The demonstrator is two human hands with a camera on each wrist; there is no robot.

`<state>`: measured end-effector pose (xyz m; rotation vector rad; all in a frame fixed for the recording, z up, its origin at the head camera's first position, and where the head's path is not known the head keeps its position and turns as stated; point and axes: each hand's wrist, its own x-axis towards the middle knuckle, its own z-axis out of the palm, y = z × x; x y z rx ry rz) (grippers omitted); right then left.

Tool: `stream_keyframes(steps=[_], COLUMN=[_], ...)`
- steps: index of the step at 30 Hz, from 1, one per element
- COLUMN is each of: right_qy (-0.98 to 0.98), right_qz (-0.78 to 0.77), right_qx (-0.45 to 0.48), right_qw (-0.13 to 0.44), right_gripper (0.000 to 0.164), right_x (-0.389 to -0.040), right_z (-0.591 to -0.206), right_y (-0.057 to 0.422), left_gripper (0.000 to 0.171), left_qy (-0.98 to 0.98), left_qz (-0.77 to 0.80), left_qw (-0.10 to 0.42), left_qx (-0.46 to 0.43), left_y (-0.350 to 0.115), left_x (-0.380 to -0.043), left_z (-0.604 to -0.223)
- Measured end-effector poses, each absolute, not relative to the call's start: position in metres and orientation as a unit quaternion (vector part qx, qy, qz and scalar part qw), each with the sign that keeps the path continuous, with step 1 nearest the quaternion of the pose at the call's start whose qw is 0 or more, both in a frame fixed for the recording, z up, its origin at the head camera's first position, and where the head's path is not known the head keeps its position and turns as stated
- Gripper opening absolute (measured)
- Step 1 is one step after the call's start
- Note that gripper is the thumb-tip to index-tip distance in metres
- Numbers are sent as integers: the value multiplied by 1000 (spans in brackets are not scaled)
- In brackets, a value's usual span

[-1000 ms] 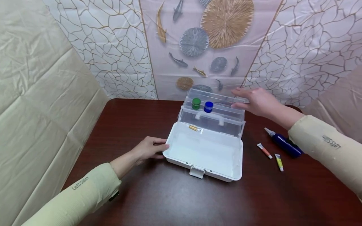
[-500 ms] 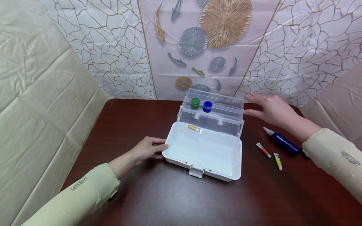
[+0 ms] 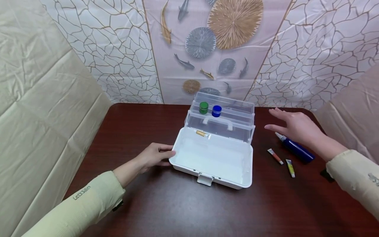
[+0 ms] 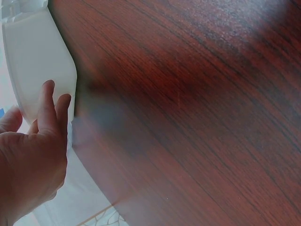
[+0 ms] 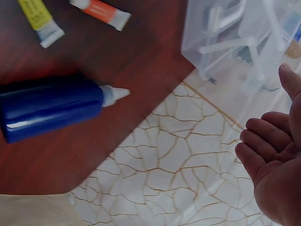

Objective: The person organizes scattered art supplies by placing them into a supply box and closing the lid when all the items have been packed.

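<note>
A white storage box (image 3: 211,161) stands with its lid raised on the table. My left hand (image 3: 154,156) holds its left end, thumb over the rim and fingers along the outer wall (image 4: 42,61). A gold paint tube (image 3: 202,134) lies inside at the back. In the clear raised upper part (image 3: 237,108) sit a green paint jar (image 3: 203,108) and a blue paint jar (image 3: 216,111). My right hand (image 3: 300,126) hovers right of the box with nothing in it, fingers extended. Nearest to it is a dark blue bottle (image 3: 297,150) with a pointed white nozzle, lying down.
An orange paint tube (image 3: 275,156) and a yellow paint tube (image 3: 290,168) lie on the dark wooden table (image 3: 142,204), between the box and the bottle. Patterned cloth (image 3: 127,52) hangs behind the table's far edge.
My right hand has moved right and nearer to me, away from the clear upper part of the box. The left hand has kept its place on the box.
</note>
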<state>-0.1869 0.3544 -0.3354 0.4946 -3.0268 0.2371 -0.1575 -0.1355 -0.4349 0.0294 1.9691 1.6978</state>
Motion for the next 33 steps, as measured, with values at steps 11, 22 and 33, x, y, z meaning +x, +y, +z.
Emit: stream_keyframes(steps=[11, 22, 33], right_qy=[-985, -986, -987], right_qz=[66, 50, 38], right_qx=[159, 162, 155], right_qw=[18, 1, -4], right_gripper=[72, 69, 68], right_x=[-172, -160, -151], right_z=[-365, -390, -409], right_y=[370, 380, 388], left_gripper=[42, 43, 43], left_qy=[730, 730, 733], left_qz=[629, 628, 626], left_qw=[268, 270, 268], left_qx=[8, 6, 4], left_y=[-135, -135, -135], left_x=[-157, -157, -156], left_z=[-433, -432, -434])
